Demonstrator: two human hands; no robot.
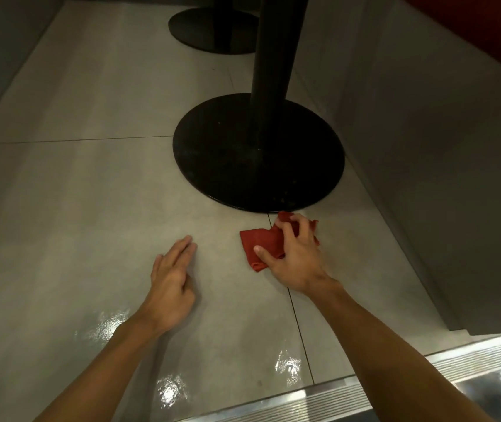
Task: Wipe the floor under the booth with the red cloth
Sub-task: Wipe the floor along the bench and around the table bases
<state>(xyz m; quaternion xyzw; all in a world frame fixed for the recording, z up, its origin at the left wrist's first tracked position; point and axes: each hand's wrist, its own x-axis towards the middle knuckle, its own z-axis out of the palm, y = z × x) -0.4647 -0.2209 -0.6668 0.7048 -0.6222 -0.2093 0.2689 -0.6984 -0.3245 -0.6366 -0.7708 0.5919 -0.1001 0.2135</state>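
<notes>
Cloth [259,240], red and bunched, lies on the floor [90,193] just before the black table base [258,153], under the right hand [293,254] whose fingers [286,229] curl into it; the left hand [171,271] rests flat to its left, fingers straight and together.

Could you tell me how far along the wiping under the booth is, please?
Wet sheen on the near floor suggests that part is wiped. The right hand grips the red cloth beside the near table base. The matte floor toward the far base likely remains.
</notes>
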